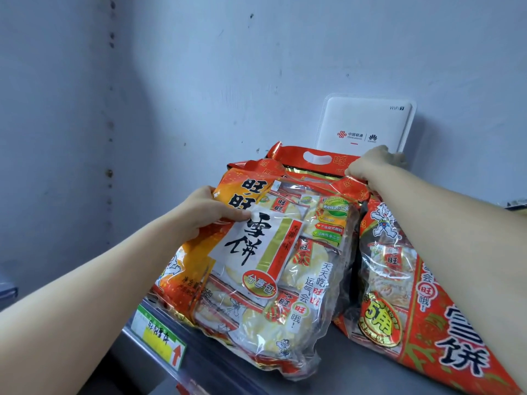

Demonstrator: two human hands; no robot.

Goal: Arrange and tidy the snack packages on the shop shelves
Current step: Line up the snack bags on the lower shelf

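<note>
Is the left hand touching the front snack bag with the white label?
Touching. The head view shows the left hand gripping the front snack bag at its upper left corner, thumb pressed on its printed face.

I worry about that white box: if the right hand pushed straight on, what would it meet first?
Likely the white router against the wall, just behind the right hand gripping the snack bag; depth unclear.

I log cool, even light, bluish on the wall (199, 67). Glare streaks the clear film of the front snack bag (271, 266), with deep shadow just right of it. Edges stretch from the wide lens; detail slightly soft.
</note>
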